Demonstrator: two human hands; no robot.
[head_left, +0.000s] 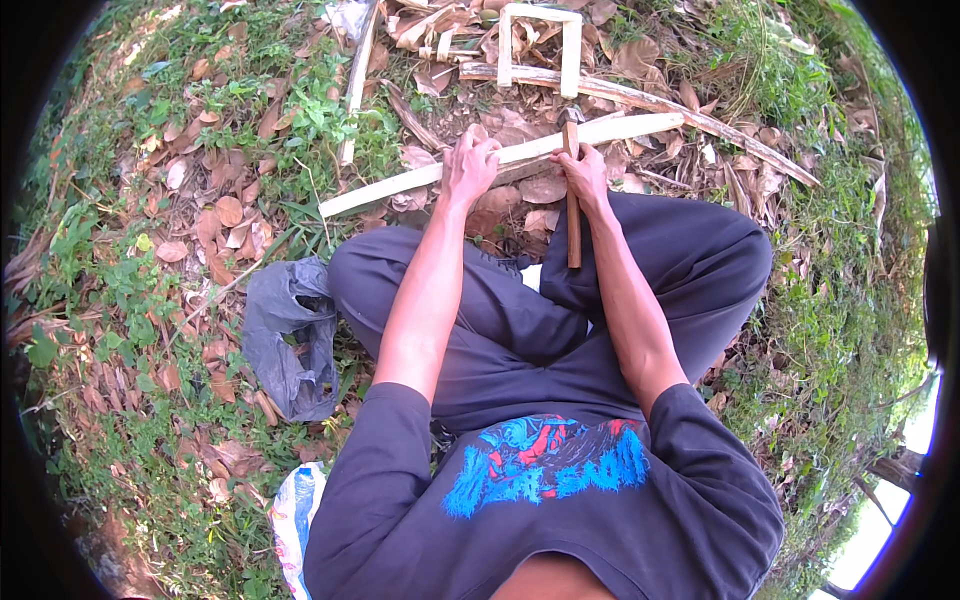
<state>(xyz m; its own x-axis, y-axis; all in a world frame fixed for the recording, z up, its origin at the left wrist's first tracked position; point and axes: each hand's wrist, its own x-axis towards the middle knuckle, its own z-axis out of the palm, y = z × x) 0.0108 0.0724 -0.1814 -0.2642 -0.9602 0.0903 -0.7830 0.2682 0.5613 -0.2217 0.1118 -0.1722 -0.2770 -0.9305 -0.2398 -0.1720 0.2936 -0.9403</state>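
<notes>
A long pale wooden strip point(400, 183) lies across in front of my crossed legs, slanting up toward the right. My left hand point(470, 168) has its fingers wrapped round the strip near its middle. My right hand point(584, 172) is closed round the upper handle of a hammer point(573, 225), whose dark head points away from me, over the strip. The handle's wooden end hangs toward my lap. The right fingers are close to the strip; whether they also grip it I cannot tell.
Beyond the strip stands a pale three-sided wooden frame point(540, 14). A rough-edged plank point(700, 122) lies at the right, another strip point(358, 85) at the far left. A dark plastic bag point(290, 340) and a white printed bag point(297, 515) sit at my left, among grass and dry leaves.
</notes>
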